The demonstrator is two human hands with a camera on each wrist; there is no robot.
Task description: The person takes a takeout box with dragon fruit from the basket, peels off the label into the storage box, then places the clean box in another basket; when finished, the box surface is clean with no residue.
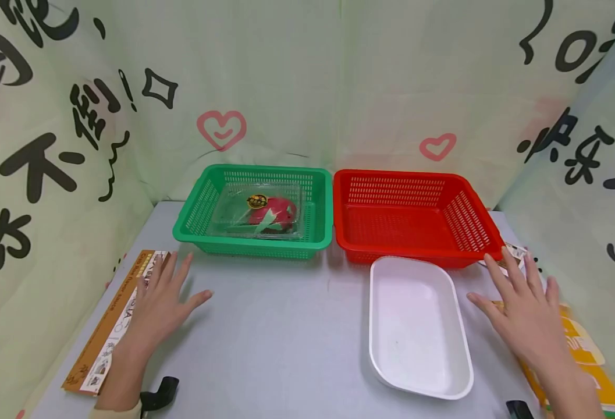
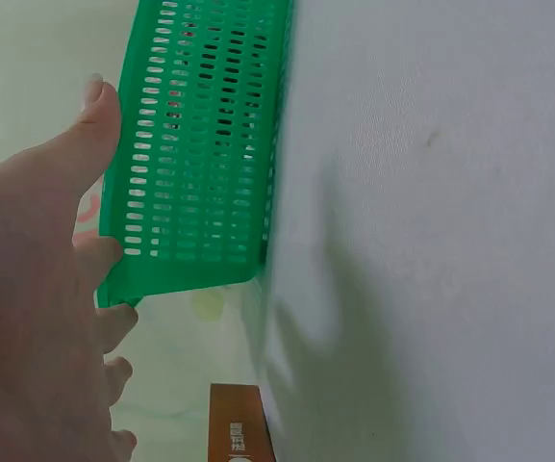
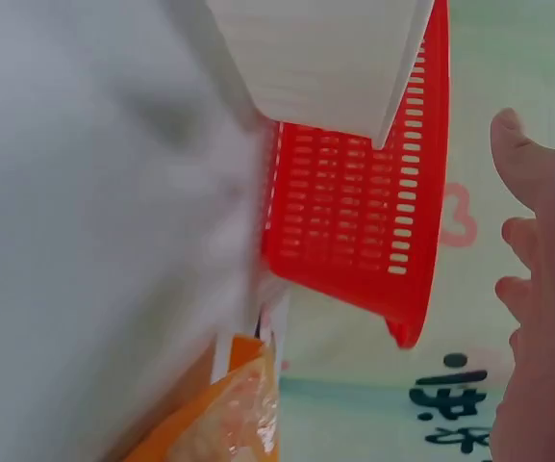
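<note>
My left hand (image 1: 162, 302) hovers with spread fingers over a long brown-and-white box (image 1: 109, 331) on the left of the table. On the other side, my right hand (image 1: 529, 311) is held in the air with fingers apart, between a white tray (image 1: 417, 331) and an orange-yellow packet (image 1: 582, 343). Both hands hold nothing. A green basket (image 1: 255, 247) at the back contains a clear plastic box (image 1: 228, 201) with a dragon fruit (image 1: 281, 212) in it. Beside it stands a red basket (image 1: 417, 250) with nothing visible inside.
Printed cloth walls (image 1: 297, 75) enclose the table (image 1: 286, 326) at the back and both sides. A flat printed item (image 1: 514, 256) lies partly hidden behind the right hand, by the red basket's corner. The white tray sits just in front of the red basket.
</note>
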